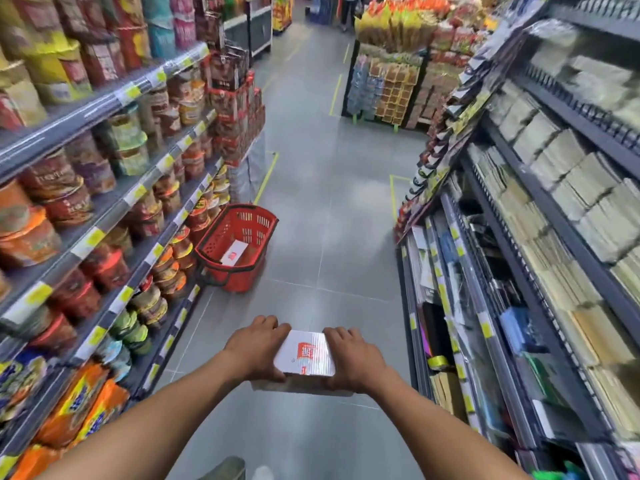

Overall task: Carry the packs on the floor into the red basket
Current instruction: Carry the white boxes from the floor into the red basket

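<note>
A white pack [305,355] with a red label is held above the grey aisle floor between both hands. My left hand [258,346] grips its left side and my right hand [353,358] grips its right side, fingers curled over the far edge. More white packaging shows underneath it, between the hands. The red basket [258,216] stands on the floor ahead and to the left, close against the left shelving. One white pack with a red label [234,252] lies inside it.
Shelves of instant-noodle cups and bags [104,209] line the left side; shelves of stationery and paper goods [540,237] line the right. Grey floor runs between them toward stacked displays [391,81] at the far end. A person [348,8] stands in the distance.
</note>
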{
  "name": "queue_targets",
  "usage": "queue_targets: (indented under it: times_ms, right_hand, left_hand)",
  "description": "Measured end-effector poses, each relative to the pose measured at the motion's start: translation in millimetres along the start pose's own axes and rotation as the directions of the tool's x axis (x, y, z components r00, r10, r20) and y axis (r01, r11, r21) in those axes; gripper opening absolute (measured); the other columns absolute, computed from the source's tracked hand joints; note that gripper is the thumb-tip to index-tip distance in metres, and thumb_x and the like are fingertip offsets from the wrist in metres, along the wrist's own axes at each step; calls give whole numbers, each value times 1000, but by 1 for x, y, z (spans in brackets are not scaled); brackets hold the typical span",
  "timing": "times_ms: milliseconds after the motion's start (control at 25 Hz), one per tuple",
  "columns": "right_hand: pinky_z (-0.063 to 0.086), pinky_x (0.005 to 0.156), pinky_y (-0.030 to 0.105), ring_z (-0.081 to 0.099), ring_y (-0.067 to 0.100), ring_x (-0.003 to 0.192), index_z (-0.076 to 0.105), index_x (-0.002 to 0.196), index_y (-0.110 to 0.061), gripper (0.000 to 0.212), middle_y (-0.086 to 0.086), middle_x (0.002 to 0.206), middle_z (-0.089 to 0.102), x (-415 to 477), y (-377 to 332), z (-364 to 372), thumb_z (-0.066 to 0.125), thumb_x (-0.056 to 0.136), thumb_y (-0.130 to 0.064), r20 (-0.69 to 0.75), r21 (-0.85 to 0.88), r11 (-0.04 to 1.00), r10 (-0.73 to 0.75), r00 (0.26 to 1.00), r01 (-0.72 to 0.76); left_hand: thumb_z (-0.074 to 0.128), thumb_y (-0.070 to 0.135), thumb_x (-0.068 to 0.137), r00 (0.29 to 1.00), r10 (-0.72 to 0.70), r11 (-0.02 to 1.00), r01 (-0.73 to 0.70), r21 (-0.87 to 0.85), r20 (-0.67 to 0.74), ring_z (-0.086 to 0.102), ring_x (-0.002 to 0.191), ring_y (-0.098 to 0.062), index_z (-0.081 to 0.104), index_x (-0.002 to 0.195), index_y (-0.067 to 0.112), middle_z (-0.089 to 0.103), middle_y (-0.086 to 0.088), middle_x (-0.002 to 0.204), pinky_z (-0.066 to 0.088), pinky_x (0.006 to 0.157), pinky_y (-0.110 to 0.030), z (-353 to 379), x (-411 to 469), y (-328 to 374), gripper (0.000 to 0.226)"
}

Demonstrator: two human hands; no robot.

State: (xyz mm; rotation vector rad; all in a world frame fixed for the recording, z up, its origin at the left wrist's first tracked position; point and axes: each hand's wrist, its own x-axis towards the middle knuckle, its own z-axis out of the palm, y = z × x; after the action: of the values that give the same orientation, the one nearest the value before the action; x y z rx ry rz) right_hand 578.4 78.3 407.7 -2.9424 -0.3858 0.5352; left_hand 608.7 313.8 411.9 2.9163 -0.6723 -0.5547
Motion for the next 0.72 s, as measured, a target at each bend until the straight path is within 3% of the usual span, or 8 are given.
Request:
queue_targets:
  times_ms: [480, 720]
  right_hand:
    - [54, 91, 47, 37, 22, 132, 28, 147, -32, 99, -3, 141, 44, 211, 99, -73, 74, 66, -66, -4, 62, 997, 36, 999, -36]
    - [52, 90, 44, 36, 22, 134, 28, 146, -32, 95, -4, 140, 44, 345, 163, -128, 73, 70, -68, 16, 45, 997, -61, 998, 61]
  left_hand:
    - [69, 69, 62, 1000, 27, 1000, -27, 1, 16, 45, 117, -21, 38, 135, 29, 48, 1, 123, 52, 87, -41, -72, 229, -66, 89]
    - [70, 66, 62, 992, -125, 991, 126, -37, 24, 49, 115, -28, 39, 137, 29, 49, -3, 125, 51, 89, -42, -116, 350, -89, 90]
